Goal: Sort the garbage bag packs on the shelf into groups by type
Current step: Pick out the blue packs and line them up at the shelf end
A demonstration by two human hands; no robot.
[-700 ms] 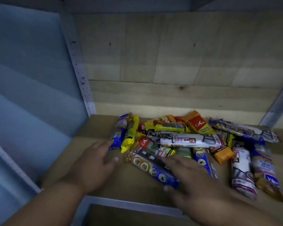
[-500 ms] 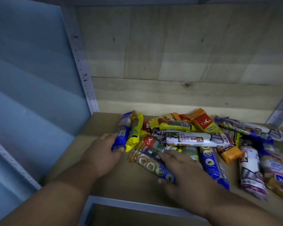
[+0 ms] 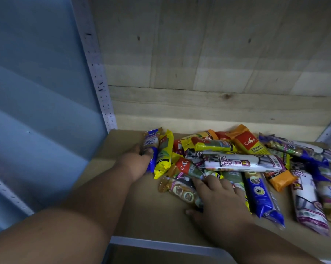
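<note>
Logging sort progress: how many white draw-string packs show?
3: one white draw-string pack across the pile's middle, one at right, one half-buried left of centre; others may be hidden.

Two hands in view: left hand (image 3: 136, 162) and right hand (image 3: 218, 195). One shelf (image 3: 141, 210) bearing a single heap of garbage bag packs. Countable by kind: two white draw-string packs (image 3: 242, 162), two orange packs (image 3: 246, 141), one yellow pack (image 3: 163, 154). Blue-and-purple packs overlap; exact total cannot be fixed.
</note>
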